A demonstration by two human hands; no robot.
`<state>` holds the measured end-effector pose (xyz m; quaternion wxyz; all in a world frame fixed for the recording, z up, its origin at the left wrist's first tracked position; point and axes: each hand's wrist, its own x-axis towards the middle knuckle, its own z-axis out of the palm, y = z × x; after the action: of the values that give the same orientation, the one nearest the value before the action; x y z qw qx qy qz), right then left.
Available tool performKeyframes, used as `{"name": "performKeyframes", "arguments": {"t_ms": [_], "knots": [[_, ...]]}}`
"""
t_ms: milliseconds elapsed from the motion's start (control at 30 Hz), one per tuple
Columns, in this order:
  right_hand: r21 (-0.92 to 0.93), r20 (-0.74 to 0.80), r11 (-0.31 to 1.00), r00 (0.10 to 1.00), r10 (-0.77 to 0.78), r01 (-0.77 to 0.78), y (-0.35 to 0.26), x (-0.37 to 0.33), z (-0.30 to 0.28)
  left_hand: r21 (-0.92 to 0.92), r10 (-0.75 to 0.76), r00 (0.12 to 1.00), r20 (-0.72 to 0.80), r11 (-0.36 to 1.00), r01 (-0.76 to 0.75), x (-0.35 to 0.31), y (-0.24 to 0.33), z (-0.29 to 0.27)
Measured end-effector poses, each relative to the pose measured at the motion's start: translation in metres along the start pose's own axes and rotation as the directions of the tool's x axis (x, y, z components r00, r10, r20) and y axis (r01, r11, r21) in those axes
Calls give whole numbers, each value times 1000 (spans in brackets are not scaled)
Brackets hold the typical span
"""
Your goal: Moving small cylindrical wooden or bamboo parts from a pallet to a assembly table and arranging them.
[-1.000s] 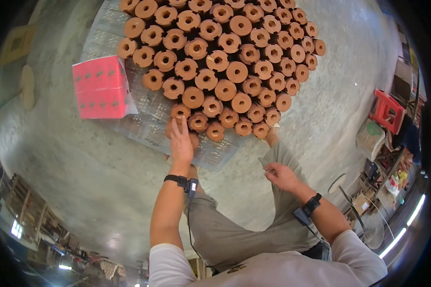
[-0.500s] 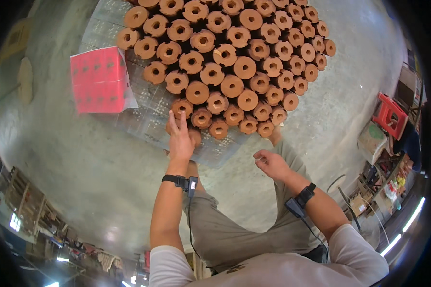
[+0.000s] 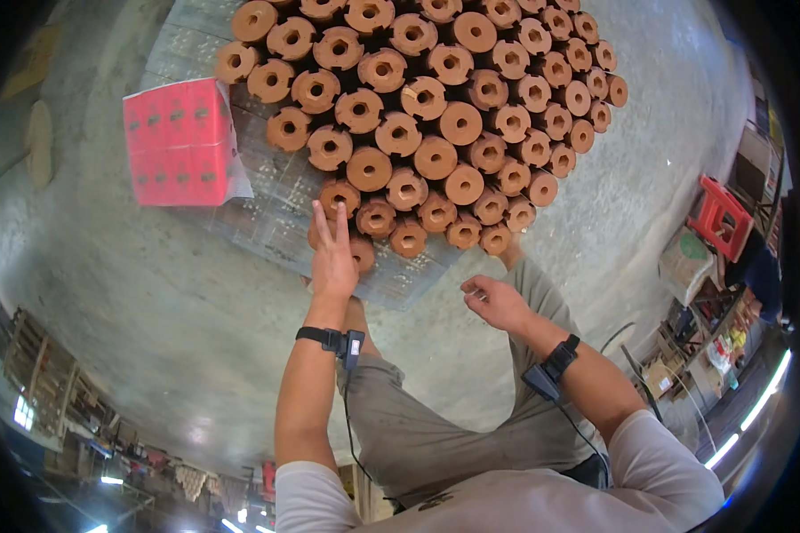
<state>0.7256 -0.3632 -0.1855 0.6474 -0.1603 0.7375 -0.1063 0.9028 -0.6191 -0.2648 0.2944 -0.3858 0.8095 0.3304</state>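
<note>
Many brown, clay-like cylinders [image 3: 435, 157] stand upright, close together, each with a hole in its top; several have notched rims. My left hand [image 3: 333, 262] is at the near left edge of the group. Its fingers stretch out over the top of a notched cylinder [image 3: 339, 196], the tips at its near side; the thumb is hidden. Beside that hand stands another cylinder [image 3: 361, 252], partly covered by it. My right hand [image 3: 496, 302] hovers above my right leg, apart from the cylinders. Its fingers are loosely curled in, and nothing shows in them.
The cylinders stand on a grey, slatted sheet or board [image 3: 240, 191] on the concrete floor [image 3: 196, 320]. A pink, plastic-wrapped pack [image 3: 178, 147] lies at the left. A red plastic stool [image 3: 722, 219] and a sack [image 3: 687, 266] are at the right. Both my wrists carry cabled devices.
My left hand stays at the same cylinder, its fingers still stretched out. My right hand has shifted slightly left and down, its fingers curled. The view has moved a little.
</note>
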Motion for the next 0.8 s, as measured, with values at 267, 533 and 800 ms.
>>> {"name": "performKeyframes", "arguments": {"t_ms": [267,533,800], "knots": [[-94,-18,992,996,-82,80,-18,22,3,89,20,982,-188,996,-3,3,5,23],[-161,-65,980,990,-128,116,-30,34,9,100,1,991,-131,995,12,6,9,21],[-194,-54,974,990,-129,116,-46,43,13,22,-118,988,-101,992,121,8,23,7]]}}
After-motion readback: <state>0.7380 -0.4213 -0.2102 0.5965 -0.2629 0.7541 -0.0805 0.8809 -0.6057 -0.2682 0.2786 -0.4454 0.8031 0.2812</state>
